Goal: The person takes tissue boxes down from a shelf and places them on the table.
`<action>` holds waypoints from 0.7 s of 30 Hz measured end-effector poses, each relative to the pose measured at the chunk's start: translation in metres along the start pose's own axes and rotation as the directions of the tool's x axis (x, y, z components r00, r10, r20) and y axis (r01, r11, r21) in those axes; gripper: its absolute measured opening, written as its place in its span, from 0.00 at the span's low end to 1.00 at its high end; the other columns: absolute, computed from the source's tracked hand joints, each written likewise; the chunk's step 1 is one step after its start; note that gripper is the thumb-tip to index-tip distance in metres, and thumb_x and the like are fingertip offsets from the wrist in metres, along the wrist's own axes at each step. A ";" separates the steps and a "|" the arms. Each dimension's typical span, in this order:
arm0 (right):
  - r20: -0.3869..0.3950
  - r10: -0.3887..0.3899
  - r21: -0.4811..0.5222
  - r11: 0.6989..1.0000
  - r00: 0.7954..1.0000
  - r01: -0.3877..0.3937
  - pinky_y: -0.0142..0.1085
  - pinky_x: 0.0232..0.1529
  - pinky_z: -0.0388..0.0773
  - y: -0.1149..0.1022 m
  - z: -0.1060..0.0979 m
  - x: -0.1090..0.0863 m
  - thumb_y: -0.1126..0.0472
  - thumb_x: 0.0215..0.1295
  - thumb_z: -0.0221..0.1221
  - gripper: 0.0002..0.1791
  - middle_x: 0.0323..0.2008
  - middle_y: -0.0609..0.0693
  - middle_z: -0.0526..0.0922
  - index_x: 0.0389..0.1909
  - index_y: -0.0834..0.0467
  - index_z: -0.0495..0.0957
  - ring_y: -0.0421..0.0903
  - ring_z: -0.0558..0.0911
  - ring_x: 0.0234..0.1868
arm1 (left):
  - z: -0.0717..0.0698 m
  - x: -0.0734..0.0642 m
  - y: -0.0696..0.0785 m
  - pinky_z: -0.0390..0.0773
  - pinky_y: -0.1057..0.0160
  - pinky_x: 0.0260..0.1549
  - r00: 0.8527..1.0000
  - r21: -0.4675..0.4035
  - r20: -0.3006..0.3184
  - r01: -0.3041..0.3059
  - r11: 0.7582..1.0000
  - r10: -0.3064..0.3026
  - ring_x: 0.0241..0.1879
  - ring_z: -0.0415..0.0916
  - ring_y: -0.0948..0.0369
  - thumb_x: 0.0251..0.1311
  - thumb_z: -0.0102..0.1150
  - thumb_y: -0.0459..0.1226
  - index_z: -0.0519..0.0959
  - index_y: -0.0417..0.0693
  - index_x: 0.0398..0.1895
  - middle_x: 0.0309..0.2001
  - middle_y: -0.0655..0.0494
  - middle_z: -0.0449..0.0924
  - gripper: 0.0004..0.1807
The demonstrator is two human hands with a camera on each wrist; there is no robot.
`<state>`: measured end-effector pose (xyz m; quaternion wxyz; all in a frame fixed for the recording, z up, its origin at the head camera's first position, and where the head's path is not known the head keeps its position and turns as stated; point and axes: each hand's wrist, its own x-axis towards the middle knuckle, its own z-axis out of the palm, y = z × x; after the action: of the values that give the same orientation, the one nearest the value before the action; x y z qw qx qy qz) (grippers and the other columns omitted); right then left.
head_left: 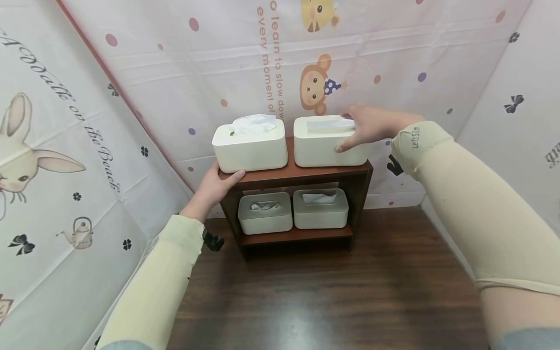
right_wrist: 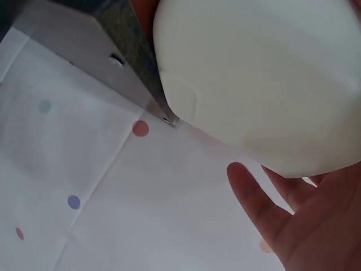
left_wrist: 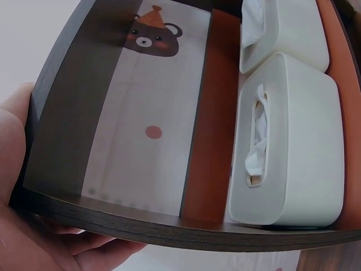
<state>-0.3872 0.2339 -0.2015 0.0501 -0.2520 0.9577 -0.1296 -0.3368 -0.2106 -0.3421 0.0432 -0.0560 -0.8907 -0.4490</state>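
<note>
A small dark-brown two-tier shelf point(head_left: 302, 178) stands against the backdrop. My left hand point(head_left: 212, 187) grips its upper left corner, thumb along the front edge; in the left wrist view my fingers point(left_wrist: 107, 257) show past the side panel. On the top board sit two white tissue boxes. The left tissue box point(head_left: 251, 154) has tissue bunched out of its slot. Across the right end of the right tissue box point(head_left: 323, 153) my right hand point(head_left: 372, 125) reaches, thumb on its front face and fingers over the back. The right wrist view shows that box's rounded end point(right_wrist: 265, 84) close up.
On the lower board are two more tissue boxes, a left one point(head_left: 266, 221) and a right one point(head_left: 321, 216), side by side. Printed cloth walls point(head_left: 175, 87) stand behind and on both sides. Dark wooden floor point(head_left: 306, 291) lies in front.
</note>
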 end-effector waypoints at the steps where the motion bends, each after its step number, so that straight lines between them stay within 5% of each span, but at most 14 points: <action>1: -0.005 -0.006 0.012 1.000 1.000 0.007 0.59 0.66 0.72 0.000 0.001 0.000 0.34 0.60 0.78 0.64 0.70 0.66 0.74 0.83 0.69 0.60 0.61 0.76 0.65 | 0.000 -0.001 0.000 0.57 0.38 0.80 1.000 -0.004 -0.001 0.000 1.000 0.000 0.83 0.56 0.43 0.70 0.67 0.65 0.53 0.51 0.90 0.85 0.41 0.59 0.56; 21: -0.034 0.032 -0.083 0.996 0.999 -0.035 0.57 0.63 0.74 -0.013 -0.001 -0.017 0.25 0.62 0.71 0.62 0.68 0.66 0.73 0.79 0.69 0.64 0.61 0.75 0.63 | 0.000 0.000 0.002 0.55 0.38 0.81 0.999 -0.019 0.025 0.021 1.000 -0.020 0.84 0.55 0.43 0.69 0.66 0.67 0.49 0.51 0.91 0.86 0.40 0.56 0.59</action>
<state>-0.3667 0.2319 -0.1966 0.0263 -0.2358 0.9670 -0.0928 -0.3364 -0.2098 -0.3403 0.0272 -0.0528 -0.8874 -0.4571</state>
